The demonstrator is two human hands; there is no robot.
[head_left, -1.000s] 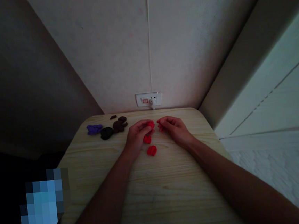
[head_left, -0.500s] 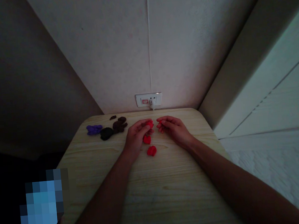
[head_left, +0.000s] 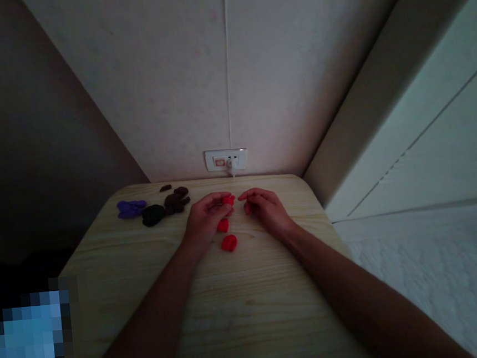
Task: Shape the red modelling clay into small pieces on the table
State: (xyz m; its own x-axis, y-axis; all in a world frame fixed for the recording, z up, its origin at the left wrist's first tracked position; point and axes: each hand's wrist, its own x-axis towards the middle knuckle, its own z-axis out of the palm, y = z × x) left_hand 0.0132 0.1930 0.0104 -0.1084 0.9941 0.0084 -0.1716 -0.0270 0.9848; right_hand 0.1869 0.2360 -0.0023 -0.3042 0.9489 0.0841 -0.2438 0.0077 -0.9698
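Observation:
Between the fingers and thumb of my left hand [head_left: 203,218] is a small lump of red modelling clay [head_left: 228,200]. My right hand [head_left: 269,212] hovers just to its right, index finger stretched toward the lump and the other fingers curled; no clay shows in it. Near my left thumb a second red clay piece [head_left: 223,225] lies on the wooden table [head_left: 250,317], partly covered by the hand. A third red clay piece [head_left: 229,243], with grooves on top, sits a little closer to me.
Left on the table lie purple clay [head_left: 131,208], a black clay lump [head_left: 153,215], brown clay pieces [head_left: 176,201] and a small brown bit [head_left: 165,188]. A wall socket [head_left: 226,160] with a plug is behind the table. A white cabinet [head_left: 418,130] stands right.
My right index finger has straightened, and the small red bit that was in my right fingers no longer shows there. The whole view has shifted, so things appear further left.

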